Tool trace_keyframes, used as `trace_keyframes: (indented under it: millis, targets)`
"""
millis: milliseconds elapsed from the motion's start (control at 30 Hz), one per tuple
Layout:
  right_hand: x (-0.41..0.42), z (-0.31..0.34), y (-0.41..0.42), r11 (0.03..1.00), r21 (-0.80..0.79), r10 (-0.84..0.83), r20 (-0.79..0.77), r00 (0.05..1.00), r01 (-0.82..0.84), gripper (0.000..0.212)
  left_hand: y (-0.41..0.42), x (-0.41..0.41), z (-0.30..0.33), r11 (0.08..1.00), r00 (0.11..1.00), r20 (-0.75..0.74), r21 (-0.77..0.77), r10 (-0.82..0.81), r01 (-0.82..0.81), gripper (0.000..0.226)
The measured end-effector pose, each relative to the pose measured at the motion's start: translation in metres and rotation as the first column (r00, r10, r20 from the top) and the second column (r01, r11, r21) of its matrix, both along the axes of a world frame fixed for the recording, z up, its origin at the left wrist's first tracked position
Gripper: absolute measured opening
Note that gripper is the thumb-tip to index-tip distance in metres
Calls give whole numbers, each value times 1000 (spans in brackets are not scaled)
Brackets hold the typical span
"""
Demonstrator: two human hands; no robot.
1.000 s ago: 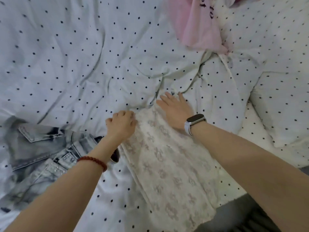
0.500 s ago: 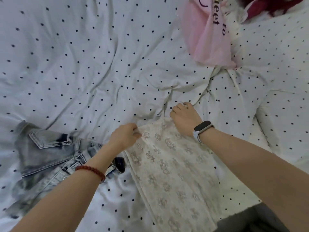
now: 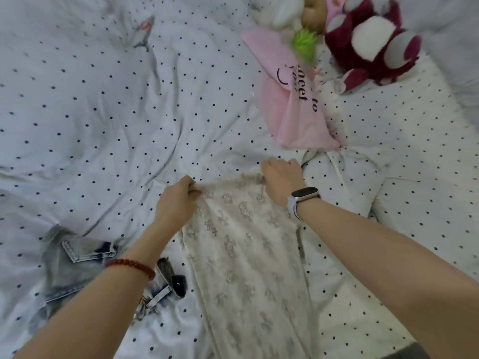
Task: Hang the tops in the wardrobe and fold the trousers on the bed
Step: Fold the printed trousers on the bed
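Note:
Cream patterned trousers lie lengthwise on the dotted white duvet, running from the middle of the bed toward the near edge. My left hand pinches the far left corner of their top edge. My right hand, with a watch on the wrist, grips the far right corner of the same edge. The fabric between my hands is slightly bunched. Faded blue jeans lie crumpled at the lower left, partly under my left forearm.
A pink bag with black lettering lies beyond my right hand. Plush toys, one dark red and white, sit at the far right. A dotted pillow lies to the right.
My right hand went from lying flat on the trousers to gripping their top corner. Both hands now hold the top edge. The view has tilted up, showing the plush toys.

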State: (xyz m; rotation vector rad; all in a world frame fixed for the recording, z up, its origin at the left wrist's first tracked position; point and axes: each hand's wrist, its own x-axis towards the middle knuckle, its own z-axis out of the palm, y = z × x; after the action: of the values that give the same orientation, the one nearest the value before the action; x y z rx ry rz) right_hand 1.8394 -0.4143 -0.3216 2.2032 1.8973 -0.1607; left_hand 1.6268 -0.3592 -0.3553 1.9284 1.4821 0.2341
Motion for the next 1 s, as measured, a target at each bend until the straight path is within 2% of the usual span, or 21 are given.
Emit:
trace_keyframes:
  millis: [167,267,367,467,567,667,833,1000]
  targets:
    - [6,39,39,969,239,-50,-48,998,60,30,40,18,52,962,987,66,221,148,-159,13]
    - [7,45,49,951,293,-81,-70,994,98,26,49,21,66,940,984,68,291,166,-179,15]
    - [8,39,46,972,215,-76,-104,992,97,26,45,16,60,949,985,11,269,170,-167,14]
    - [6,27,29,997,56,-42,-111,993,48,24,27,6,38,985,996,-54,161,73,-63,11]
    - [6,14,2,999,15,-48,-157,986,51,27,1,-4,26,992,1000,-21,123,11,-9,12]
    - [4,7,-36,990,111,-57,-209,976,82,26,-33,-14,26,988,999,45,155,13,-20,15]
    - [-1,10,-97,901,421,30,-301,953,105,12,-84,-24,35,965,997,83,260,1,-22,16]
    - [-5,18,-176,870,478,60,-348,935,122,8,-155,-36,49,924,991,97,378,-94,51,11]
